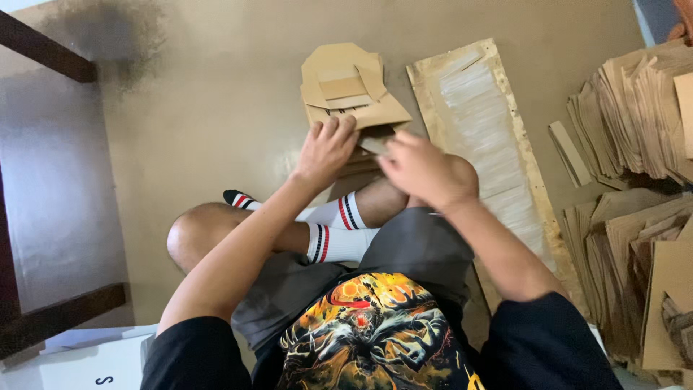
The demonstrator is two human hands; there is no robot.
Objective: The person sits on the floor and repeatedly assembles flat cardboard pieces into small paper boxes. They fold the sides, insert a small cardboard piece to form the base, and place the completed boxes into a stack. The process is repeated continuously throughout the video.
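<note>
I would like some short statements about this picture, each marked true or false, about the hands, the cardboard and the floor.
1. Both hands touch the folded brown cardboard piece. True: the left hand grips its lower edge and the right hand meets it from the right.
2. The person stands at a table. False: the person sits cross-legged on the tan floor.
3. Stacks of flat brown cardboard sheets lie to the person's right. True.
4. The white socks with red and black stripes are plain black. False: they are white with stripes.
5. The long flat board with a pale middle strip lies on the person's lap. False: it lies on the floor.
</note>
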